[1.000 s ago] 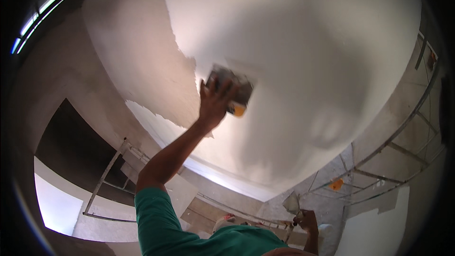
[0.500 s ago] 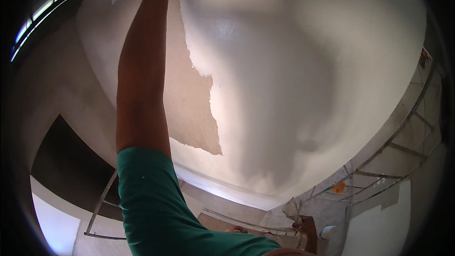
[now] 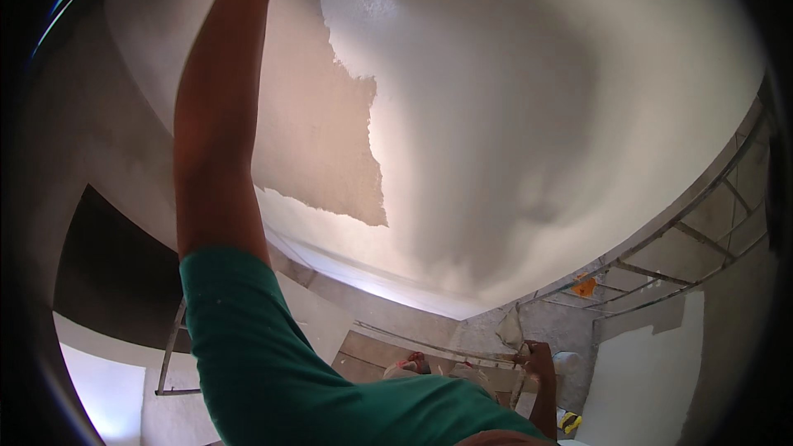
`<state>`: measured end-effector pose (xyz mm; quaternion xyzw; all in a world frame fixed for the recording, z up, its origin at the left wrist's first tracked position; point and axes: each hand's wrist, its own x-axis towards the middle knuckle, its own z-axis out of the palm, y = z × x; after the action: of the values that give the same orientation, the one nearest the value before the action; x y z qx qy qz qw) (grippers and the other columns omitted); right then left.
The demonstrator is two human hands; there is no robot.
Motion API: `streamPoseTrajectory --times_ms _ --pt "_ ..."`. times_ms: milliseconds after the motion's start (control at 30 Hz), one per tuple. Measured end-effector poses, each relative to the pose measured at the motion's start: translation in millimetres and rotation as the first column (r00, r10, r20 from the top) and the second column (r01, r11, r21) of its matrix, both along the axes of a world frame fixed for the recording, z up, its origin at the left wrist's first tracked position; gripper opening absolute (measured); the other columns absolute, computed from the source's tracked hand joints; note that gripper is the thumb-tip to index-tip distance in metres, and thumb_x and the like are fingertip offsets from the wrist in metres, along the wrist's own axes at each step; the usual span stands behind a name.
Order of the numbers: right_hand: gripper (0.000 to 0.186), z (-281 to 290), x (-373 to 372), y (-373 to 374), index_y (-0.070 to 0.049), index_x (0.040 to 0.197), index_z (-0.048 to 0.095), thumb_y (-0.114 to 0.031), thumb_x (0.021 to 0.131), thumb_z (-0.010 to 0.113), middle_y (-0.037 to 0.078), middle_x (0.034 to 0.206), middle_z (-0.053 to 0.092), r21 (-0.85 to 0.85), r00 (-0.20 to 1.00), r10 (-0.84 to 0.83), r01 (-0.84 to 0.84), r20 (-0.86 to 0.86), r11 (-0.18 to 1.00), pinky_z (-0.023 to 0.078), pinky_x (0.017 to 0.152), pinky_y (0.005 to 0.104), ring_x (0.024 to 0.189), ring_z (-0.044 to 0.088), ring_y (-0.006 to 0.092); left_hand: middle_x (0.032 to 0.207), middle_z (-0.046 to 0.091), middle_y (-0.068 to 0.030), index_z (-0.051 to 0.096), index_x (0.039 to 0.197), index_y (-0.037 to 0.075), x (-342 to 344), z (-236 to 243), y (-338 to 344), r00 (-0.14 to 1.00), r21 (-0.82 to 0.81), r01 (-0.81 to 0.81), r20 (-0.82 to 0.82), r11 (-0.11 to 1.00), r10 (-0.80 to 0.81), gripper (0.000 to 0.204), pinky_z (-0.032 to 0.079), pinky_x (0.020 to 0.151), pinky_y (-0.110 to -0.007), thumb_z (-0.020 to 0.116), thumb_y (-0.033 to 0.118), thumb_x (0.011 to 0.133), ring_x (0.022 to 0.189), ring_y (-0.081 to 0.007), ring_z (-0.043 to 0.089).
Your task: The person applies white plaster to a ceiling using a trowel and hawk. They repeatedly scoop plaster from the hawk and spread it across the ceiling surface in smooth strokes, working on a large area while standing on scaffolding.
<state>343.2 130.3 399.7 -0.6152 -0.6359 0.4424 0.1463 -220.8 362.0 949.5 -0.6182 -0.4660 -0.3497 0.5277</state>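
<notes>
My left arm (image 3: 219, 116), in a green sleeve, reaches up along a wall and leaves the picture at the upper edge, so its hand is out of sight. White plaster (image 3: 462, 116) covers much of the wall. Beside the forearm lies a bare beige patch (image 3: 322, 149) with a ragged edge. Low on the right, my right hand (image 3: 537, 361) is closed around a pale, trowel-shaped tool (image 3: 510, 328), its broad end pointing up. The tool is too small to make out in detail.
Metal scaffold bars (image 3: 702, 235) run along the right, with an orange thing (image 3: 585, 287) by them. Below are a plank (image 3: 368, 355), a white round container (image 3: 567, 361) and a yellow-and-black thing (image 3: 570, 421). A dark opening (image 3: 120, 268) is at left.
The view has tilted downward: the wall and the right hand stand higher in the picture. The left forearm has shifted up and left, its wrist now gone from sight. The yellow-and-black thing has appeared.
</notes>
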Motion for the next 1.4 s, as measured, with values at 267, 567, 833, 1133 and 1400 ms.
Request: streamPoseTrajectory --times_ms 267,567,833,1133,1400 --pt "0.025 -3.8 17.6 5.6 0.002 0.090 0.069 -0.006 0.067 0.076 0.005 0.064 0.064 -0.021 0.999 -0.013 0.012 -0.049 1.000 0.045 0.053 0.0302 0.058 0.057 0.0098 0.140 0.045 -0.0058 0.042 0.141 0.027 31.3 -267.2 0.8 0.986 -0.095 -0.099 0.128 0.991 0.111 0.075 0.034 0.099 -0.060 0.061 0.004 0.072 0.125 -0.0359 0.042" --pt "0.033 -25.1 44.0 7.5 0.000 0.094 0.070 -0.016 0.066 0.078 0.014 0.073 0.068 -0.033 0.996 0.052 -0.050 0.077 0.998 0.050 0.062 0.0336 0.062 0.062 0.0157 0.143 0.042 -0.0048 0.045 0.139 0.026 47.7 -329.0 -45.8 0.973 -0.284 -0.036 0.210 0.958 0.099 0.074 0.024 0.105 -0.062 0.064 0.003 0.071 0.128 -0.0366 0.040" --pt "0.036 23.6 0.2 9.6 0.002 0.094 0.069 -0.017 0.065 0.078 0.015 0.074 0.068 -0.037 0.984 -0.008 0.015 0.178 0.999 0.050 0.062 0.0343 0.064 0.063 0.0178 0.140 0.046 -0.0036 0.039 0.140 0.031 42.8 -34.8 -9.8 0.999 0.175 -0.013 0.044 0.985 0.005 0.076 0.034 0.100 -0.060 0.068 0.010 0.073 0.127 -0.0303 0.044" --pt "0.029 -24.7 12.2 1.2 0.002 0.089 0.068 -0.013 0.065 0.076 0.011 0.069 0.067 0.014 0.997 -0.079 0.079 0.005 0.997 0.048 0.058 0.0339 0.060 0.061 0.0153 0.138 0.047 -0.0070 0.040 0.141 0.024 74.3 83.5 -9.6 0.991 -0.035 -0.111 0.068 0.993 0.113 0.057 0.039 0.096 -0.056 0.049 0.004 0.088 0.121 -0.0299 0.049" --pt "0.033 -5.2 12.4 10.6 0.000 0.093 0.070 -0.013 0.063 0.075 0.014 0.074 0.069 0.037 0.999 -0.032 0.031 0.034 0.999 0.049 0.064 0.0329 0.064 0.064 0.0175 0.135 0.052 -0.0087 0.042 0.140 0.019 74.2 -30.7 -3.4 0.999 -0.019 -0.020 -0.027 1.000 0.020 0.056 0.038 0.098 -0.055 0.052 0.005 0.087 0.119 -0.0326 0.051"
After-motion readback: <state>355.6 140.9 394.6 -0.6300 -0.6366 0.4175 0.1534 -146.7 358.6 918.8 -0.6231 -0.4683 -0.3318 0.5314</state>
